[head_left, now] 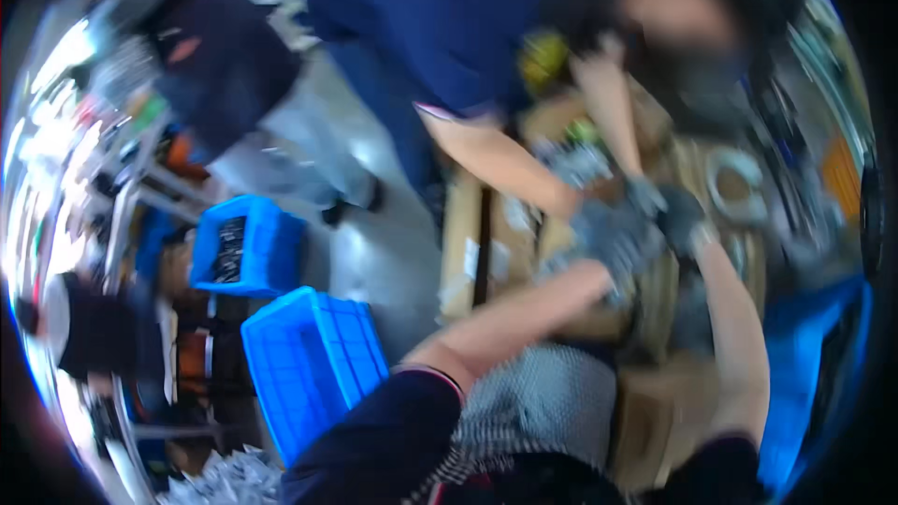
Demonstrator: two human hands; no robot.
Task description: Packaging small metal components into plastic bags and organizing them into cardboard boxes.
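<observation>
Co-worker's forearm [500,165], cartons [460,248] near left hand [619,236]

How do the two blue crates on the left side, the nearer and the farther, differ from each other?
The nearer crate looks larger in this picture than the farther crate. The farther crate holds dark items, too blurred to identify; the nearer crate shows blue inner walls. Both are blue and open-topped.

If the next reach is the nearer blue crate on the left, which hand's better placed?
Left, probably: the left gloved hand is closer to that blue plastic crate, its forearm on that side; the right gloved hand is farther.
</observation>
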